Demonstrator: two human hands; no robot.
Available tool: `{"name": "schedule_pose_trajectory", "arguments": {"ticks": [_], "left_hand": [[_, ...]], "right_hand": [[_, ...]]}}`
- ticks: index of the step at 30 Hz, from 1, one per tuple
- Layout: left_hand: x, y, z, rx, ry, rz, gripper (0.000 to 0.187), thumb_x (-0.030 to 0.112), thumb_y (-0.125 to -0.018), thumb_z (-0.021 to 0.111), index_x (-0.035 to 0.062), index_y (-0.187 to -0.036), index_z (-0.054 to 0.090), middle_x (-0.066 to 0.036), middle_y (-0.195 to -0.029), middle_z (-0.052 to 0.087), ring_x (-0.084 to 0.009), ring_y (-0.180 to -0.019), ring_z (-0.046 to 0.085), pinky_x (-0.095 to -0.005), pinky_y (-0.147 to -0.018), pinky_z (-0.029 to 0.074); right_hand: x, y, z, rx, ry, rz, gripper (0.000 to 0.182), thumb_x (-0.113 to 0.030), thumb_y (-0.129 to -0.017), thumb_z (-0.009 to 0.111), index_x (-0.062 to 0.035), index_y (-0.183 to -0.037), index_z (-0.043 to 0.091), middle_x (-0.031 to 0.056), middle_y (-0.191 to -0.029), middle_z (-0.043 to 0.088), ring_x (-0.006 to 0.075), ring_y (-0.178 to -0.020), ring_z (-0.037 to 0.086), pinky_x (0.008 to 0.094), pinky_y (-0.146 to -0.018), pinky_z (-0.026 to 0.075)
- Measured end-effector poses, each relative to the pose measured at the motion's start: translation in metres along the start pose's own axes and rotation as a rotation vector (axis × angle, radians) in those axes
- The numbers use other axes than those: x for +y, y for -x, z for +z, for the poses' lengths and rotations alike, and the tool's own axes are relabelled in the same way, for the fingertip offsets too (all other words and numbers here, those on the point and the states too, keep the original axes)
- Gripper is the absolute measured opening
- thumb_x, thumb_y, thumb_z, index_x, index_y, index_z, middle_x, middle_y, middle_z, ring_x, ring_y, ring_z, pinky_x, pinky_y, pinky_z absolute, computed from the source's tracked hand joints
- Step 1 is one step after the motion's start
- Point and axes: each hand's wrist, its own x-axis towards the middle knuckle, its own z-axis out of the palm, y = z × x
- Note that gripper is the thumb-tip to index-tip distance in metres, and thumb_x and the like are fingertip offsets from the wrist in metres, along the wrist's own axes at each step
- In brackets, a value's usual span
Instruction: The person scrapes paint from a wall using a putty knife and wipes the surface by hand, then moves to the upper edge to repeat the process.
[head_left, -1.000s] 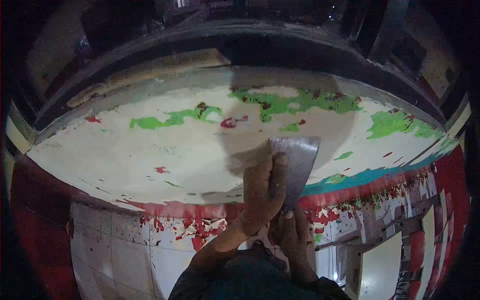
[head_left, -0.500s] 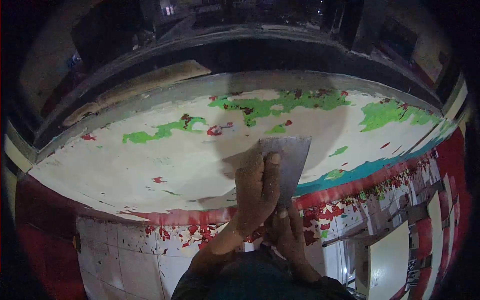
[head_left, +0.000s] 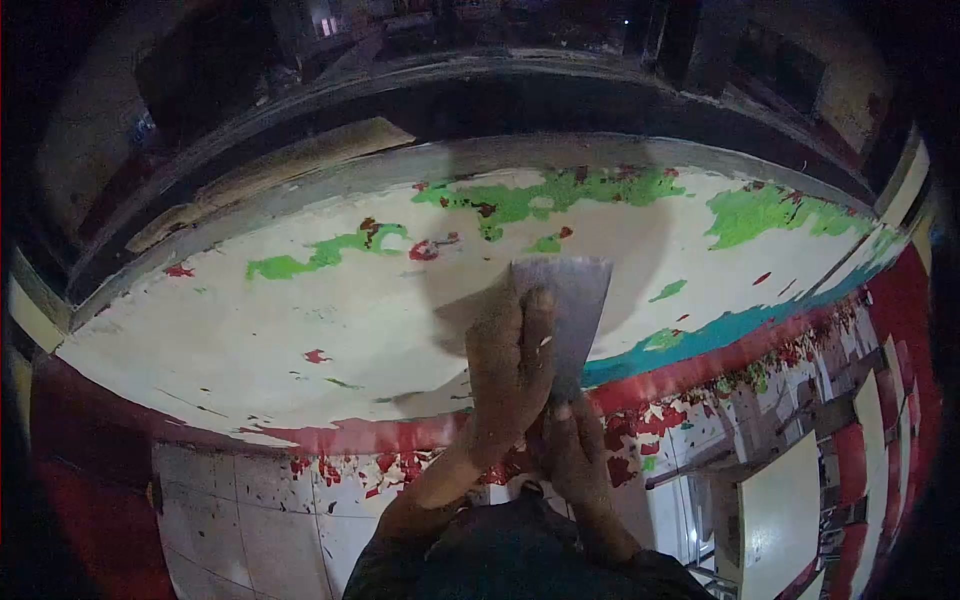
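Note:
A wide metal paint scraper (head_left: 575,310) lies with its front edge against the whitish painted wall surface (head_left: 250,340). At its lower end my right hand (head_left: 577,450) is closed around the handle, which is mostly hidden. My left hand (head_left: 508,375) grips the left side of the blade, thumb along its face; its other fingers are partly out of sight. Ahead of the blade edge are patches of green paint (head_left: 545,243) with dark red flecks. A strip of teal paint (head_left: 690,345) shows to the right of the scraper.
A dark window ledge (head_left: 500,105) runs above the wall, with a flat brownish strip (head_left: 300,160) on it at left. Red, green and pale paint chips (head_left: 650,430) litter the tiled floor (head_left: 260,500). White-topped tables (head_left: 780,510) and red seats stand at lower right.
The scraper and both hands have shifted slightly up and left in view. The grip looks the same, and the paint patches ahead of the blade look unchanged.

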Motion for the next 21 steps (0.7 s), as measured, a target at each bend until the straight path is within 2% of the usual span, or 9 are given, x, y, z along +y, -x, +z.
{"name": "schedule_pose_trajectory", "arguments": {"ticks": [1, 4, 7, 8, 11, 14, 17, 20, 21], "left_hand": [[0.000, 0.000, 0.002, 0.025, 0.044, -0.011, 0.026, 0.024, -0.088, 0.044, -0.0003, -0.091, 0.052, -0.019, -0.073, 0.051, -0.0344, -0.067, 0.048, -0.0415, -0.063, 0.036], [0.018, -0.008, -0.005, -0.013, -0.131, 0.107, 0.026, 0.024, -0.088, 0.043, -0.0004, -0.085, 0.051, -0.017, -0.068, 0.049, -0.0322, -0.062, 0.047, -0.0403, -0.059, 0.036], [0.001, 0.012, -0.013, -0.338, 0.035, -0.303, 0.018, 0.014, -0.086, 0.046, -0.0002, -0.095, 0.052, -0.018, -0.065, 0.052, -0.0316, -0.054, 0.049, -0.0409, -0.052, 0.037], [0.002, 0.018, -0.011, -0.310, 0.135, -0.349, 0.019, 0.015, -0.087, 0.043, 0.0004, -0.096, 0.052, -0.017, -0.065, 0.052, -0.0331, -0.054, 0.048, -0.0404, -0.052, 0.037], [-0.013, 0.026, -0.001, -0.150, 0.052, -0.003, 0.020, 0.017, -0.088, 0.042, -0.0008, -0.092, 0.050, -0.017, -0.063, 0.052, -0.0340, -0.053, 0.048, -0.0387, -0.051, 0.038], [-0.006, 0.013, 0.008, -0.036, -0.080, 0.115, 0.024, 0.018, -0.087, 0.044, -0.0020, -0.096, 0.051, -0.018, -0.070, 0.054, -0.0362, -0.060, 0.051, -0.0406, -0.056, 0.039], [0.008, 0.012, 0.005, -0.167, 0.090, -0.161, 0.026, 0.025, -0.089, 0.044, -0.0001, -0.091, 0.052, -0.018, -0.069, 0.052, -0.0325, -0.060, 0.046, -0.0404, -0.059, 0.037], [-0.002, 0.008, 0.017, 0.030, 0.054, 0.100, 0.025, 0.024, -0.089, 0.043, 0.0000, -0.092, 0.053, -0.018, -0.071, 0.052, -0.0327, -0.061, 0.047, -0.0408, -0.059, 0.037], [0.000, 0.013, 0.015, -0.015, 0.001, 0.034, 0.025, 0.023, -0.089, 0.043, -0.0002, -0.090, 0.052, -0.017, -0.069, 0.052, -0.0323, -0.060, 0.047, -0.0407, -0.058, 0.037]], "right_hand": [[0.001, -0.002, -0.002, -0.020, 0.037, -0.030, 0.027, -0.026, -0.093, 0.032, -0.0037, -0.104, 0.044, 0.0016, -0.068, 0.048, 0.0073, -0.054, 0.043, 0.0233, -0.046, 0.034], [-0.031, 0.004, 0.006, 0.018, -0.071, 0.099, 0.028, -0.027, -0.093, 0.033, -0.0041, -0.106, 0.044, 0.0016, -0.069, 0.048, 0.0067, -0.053, 0.042, 0.0232, -0.045, 0.034], [-0.006, 0.017, 0.004, 0.125, -0.105, 0.195, 0.027, -0.027, -0.093, 0.034, -0.0049, -0.103, 0.045, 0.0009, -0.067, 0.047, 0.0057, -0.052, 0.041, 0.0226, -0.043, 0.033], [-0.004, 0.014, 0.002, 0.101, -0.099, 0.190, 0.027, -0.028, -0.093, 0.034, -0.0050, -0.103, 0.045, 0.0006, -0.066, 0.047, 0.0056, -0.051, 0.041, 0.0224, -0.042, 0.033], [-0.002, 0.012, -0.007, 0.059, -0.098, 0.186, 0.028, -0.029, -0.093, 0.035, -0.0051, -0.103, 0.045, 0.0000, -0.065, 0.046, 0.0053, -0.049, 0.041, 0.0219, -0.041, 0.033], [-0.010, 0.006, -0.010, 0.045, -0.120, 0.127, 0.029, -0.030, -0.093, 0.035, -0.0048, -0.101, 0.045, -0.0003, -0.065, 0.045, 0.0055, -0.047, 0.039, 0.0218, -0.040, 0.032], [-0.017, 0.004, -0.006, 0.072, -0.098, 0.068, 0.028, -0.030, -0.093, 0.034, -0.0046, -0.098, 0.045, -0.0002, -0.065, 0.045, 0.0056, -0.047, 0.037, 0.0215, -0.040, 0.031], [-0.014, 0.002, -0.005, 0.086, -0.059, 0.086, 0.026, -0.028, -0.093, 0.033, -0.0044, -0.095, 0.044, -0.0002, -0.065, 0.044, 0.0057, -0.049, 0.038, 0.0218, -0.041, 0.032], [-0.010, 0.001, -0.008, 0.065, -0.043, 0.066, 0.027, -0.028, -0.093, 0.033, -0.0042, -0.095, 0.044, -0.0001, -0.065, 0.044, 0.0058, -0.050, 0.038, 0.0220, -0.042, 0.032]]}}
